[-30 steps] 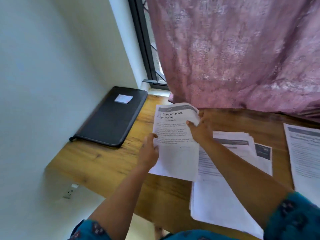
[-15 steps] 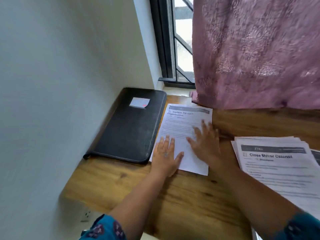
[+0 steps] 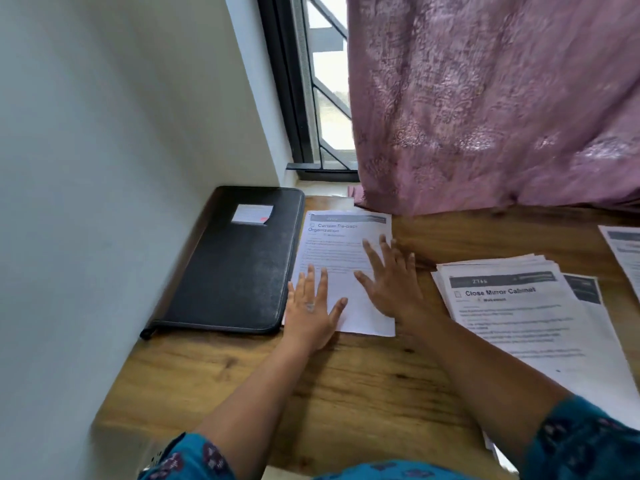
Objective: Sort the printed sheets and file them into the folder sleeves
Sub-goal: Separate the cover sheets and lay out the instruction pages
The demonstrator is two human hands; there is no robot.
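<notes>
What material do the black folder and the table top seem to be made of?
Black folder: probably leather or imitation leather, judging by its fine grain, dull sheen and stitched edge. Table top: wood or a wood-look laminate, with brown grain lines and a smooth, slightly glossy finish.

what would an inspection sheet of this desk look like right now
surface: wooden table, bare at the front.
job's things: single sheet flat beside the closed black folder; paper stack to the right; another sheet at the right edge.
clutter: nothing seen.
grippers: left hand and right hand press flat on the single sheet, fingers straight.
cables: nothing seen.
surroundings: wall to the left, window, pink curtain hanging to the table.
</notes>
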